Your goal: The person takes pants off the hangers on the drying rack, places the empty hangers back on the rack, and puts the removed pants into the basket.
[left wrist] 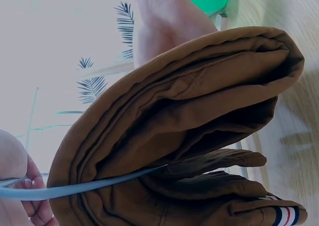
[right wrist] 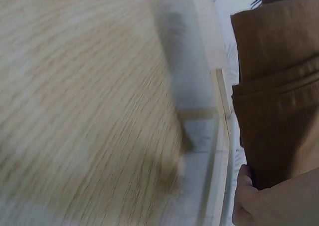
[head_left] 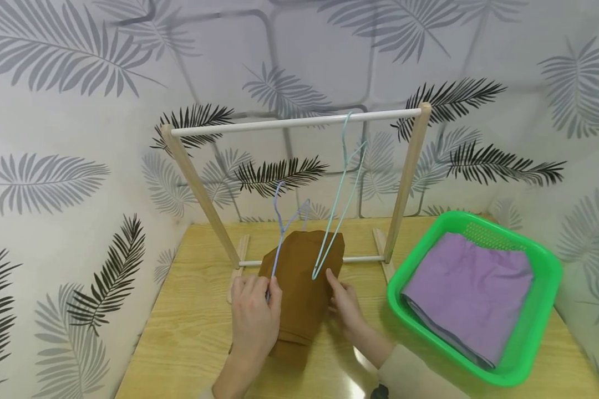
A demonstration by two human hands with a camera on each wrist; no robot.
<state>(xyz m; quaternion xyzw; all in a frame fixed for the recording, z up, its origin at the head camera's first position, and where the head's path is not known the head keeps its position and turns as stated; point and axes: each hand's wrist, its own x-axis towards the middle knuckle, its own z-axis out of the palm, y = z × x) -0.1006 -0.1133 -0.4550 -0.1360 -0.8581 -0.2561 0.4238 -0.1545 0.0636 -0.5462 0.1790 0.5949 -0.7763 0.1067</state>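
A brown garment (head_left: 301, 310), edged in one place with a dark, white and red striped band (left wrist: 286, 216), hangs folded over a blue hanger (head_left: 278, 249) above the counter (head_left: 179, 321), its long axis running far to near, the hook pointing far. The left hand (head_left: 254, 313) has its grip clenched round the hanger; the right hand (head_left: 346, 307) touches the garment's right edge, its exact grip indeterminable.

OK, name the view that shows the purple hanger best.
The head view: the purple hanger shows there with its hook. The left wrist view catches only one bar entering the brown cloth; the right wrist view shows none.
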